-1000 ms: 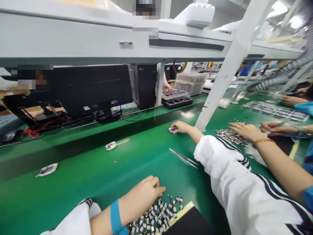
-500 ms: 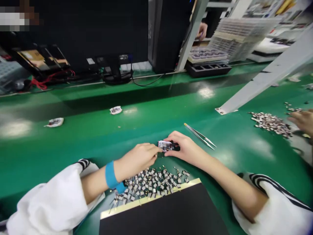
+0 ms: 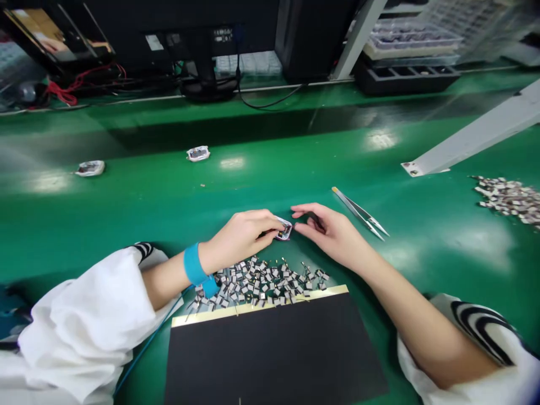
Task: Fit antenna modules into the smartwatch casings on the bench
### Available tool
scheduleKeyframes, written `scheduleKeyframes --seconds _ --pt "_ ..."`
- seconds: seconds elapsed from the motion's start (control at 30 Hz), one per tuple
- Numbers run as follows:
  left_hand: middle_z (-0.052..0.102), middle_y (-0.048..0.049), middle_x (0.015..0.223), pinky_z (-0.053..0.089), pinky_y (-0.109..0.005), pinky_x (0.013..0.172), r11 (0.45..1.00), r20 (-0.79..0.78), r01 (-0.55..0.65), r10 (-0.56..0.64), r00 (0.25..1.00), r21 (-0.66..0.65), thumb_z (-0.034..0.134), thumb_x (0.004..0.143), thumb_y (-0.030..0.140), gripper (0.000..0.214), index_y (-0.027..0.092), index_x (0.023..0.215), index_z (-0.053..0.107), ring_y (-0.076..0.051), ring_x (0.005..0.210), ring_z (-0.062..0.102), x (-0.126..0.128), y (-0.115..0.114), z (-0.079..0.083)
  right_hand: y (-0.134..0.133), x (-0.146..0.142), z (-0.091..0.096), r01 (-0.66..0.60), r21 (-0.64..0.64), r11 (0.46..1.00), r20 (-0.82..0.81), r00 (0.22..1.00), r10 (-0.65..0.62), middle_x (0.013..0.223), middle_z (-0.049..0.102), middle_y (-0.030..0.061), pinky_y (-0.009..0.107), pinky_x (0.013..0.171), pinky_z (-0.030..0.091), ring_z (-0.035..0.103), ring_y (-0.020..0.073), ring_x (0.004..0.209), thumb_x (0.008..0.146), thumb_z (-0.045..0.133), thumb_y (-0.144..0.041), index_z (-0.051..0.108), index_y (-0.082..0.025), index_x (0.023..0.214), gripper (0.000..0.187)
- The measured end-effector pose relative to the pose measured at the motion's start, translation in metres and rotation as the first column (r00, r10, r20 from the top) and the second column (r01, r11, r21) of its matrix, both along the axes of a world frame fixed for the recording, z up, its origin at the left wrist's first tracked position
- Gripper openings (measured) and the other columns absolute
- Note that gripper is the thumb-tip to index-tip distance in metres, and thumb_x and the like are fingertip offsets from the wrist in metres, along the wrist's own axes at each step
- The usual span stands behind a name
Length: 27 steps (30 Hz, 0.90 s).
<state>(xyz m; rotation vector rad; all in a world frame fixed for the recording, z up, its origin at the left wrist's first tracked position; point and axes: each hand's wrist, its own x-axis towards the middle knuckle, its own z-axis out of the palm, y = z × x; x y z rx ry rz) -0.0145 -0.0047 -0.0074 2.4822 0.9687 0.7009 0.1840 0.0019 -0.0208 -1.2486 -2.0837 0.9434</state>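
My left hand [image 3: 248,235] pinches a small electronic part with a white rim [image 3: 285,229] between thumb and fingertips, and its fingers cover part of the inside. Just right of it, my right hand [image 3: 331,230] has thumb and index finger stretched out and apart, with the thumb tip close to the rim. A dark patch shows inside that hand's curl; I cannot make out what it is. Below the hands lies a loose pile of small silver-grey components with short leads [image 3: 261,281]. Metal tweezers [image 3: 360,214] rest on the bench beyond my right wrist.
A black mat with a yellow edge [image 3: 270,354] lies in front of me. Two white-rimmed parts [image 3: 198,153] sit farther back. A slanted grey post [image 3: 472,138] stands at right, near another component pile [image 3: 510,199]. A monitor stand [image 3: 206,79] and black tray [image 3: 407,79] line the back.
My right hand has moved away from the white-rimmed part and its fingers have spread. My left hand now holds the part alone. The view has tilted down; the other person's hands have left it.
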Motion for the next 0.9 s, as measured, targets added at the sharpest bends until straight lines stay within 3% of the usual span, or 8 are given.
scheduleKeyframes --seconds 0.13,0.27,0.4,0.6,0.9 --pt "0.06 -0.0035 0.09 0.046 -0.022 0.073 0.994 -0.043 0.04 -0.036 0.998 0.097 0.047 0.083 0.015 0.015 0.013 0.092 0.058 -0.013 0.082 0.056 -0.004 0.003 -0.002 -0.012 -0.004 -0.002 -0.019 0.081 0.996 0.059 0.998 0.014 0.103 0.053 0.0051 0.029 0.063 0.047 0.049 0.0129 0.07 0.065 0.066 -0.034 0.037 -0.02 0.117 0.061" --pt "0.06 -0.0031 0.091 0.046 -0.023 0.074 0.984 -0.132 0.093 -0.073 0.989 0.154 0.046 0.084 0.018 0.015 0.013 0.091 0.059 -0.013 0.085 0.055 -0.005 0.002 -0.002 -0.012 -0.016 -0.008 -0.057 0.208 0.977 0.087 0.995 0.04 0.1 0.053 0.0053 0.03 0.069 0.047 0.052 0.0162 0.082 0.072 0.06 -0.028 0.038 -0.02 0.116 0.05" --pt "0.062 -0.0019 0.09 0.047 -0.023 0.072 0.972 -0.18 0.088 -0.048 0.982 0.217 0.043 0.086 0.019 0.017 0.014 0.09 0.059 -0.012 0.082 0.056 -0.003 -0.001 -0.001 -0.007 -0.015 -0.013 -0.048 0.162 0.986 0.025 0.999 0.045 0.101 0.055 0.0033 0.027 0.07 0.047 0.054 0.0146 0.084 0.073 0.058 -0.023 0.04 -0.022 0.114 0.045" --pt "0.062 -0.0006 0.089 0.047 -0.023 0.072 0.956 -0.255 0.062 0.014 0.967 0.287 0.04 0.087 0.02 0.021 0.015 0.088 0.06 -0.013 0.081 0.057 0.001 -0.002 0.0 -0.006 -0.013 -0.011 -0.033 0.168 0.985 0.059 0.998 0.024 0.089 0.053 0.0015 0.026 0.062 0.045 0.048 0.011 0.064 0.071 0.06 -0.025 0.045 -0.02 0.107 0.039" --pt "0.06 -0.0012 0.085 0.049 -0.026 0.07 0.965 -0.289 0.047 0.032 0.957 0.26 0.037 0.087 0.021 0.025 0.016 0.088 0.061 -0.015 0.08 0.057 0.001 -0.002 0.002 -0.005 -0.015 -0.01 -0.033 0.196 0.98 0.066 0.998 0.02 0.088 0.052 0.0006 0.024 0.058 0.042 0.046 0.0093 0.06 0.069 0.062 -0.024 0.048 -0.019 0.102 0.036"
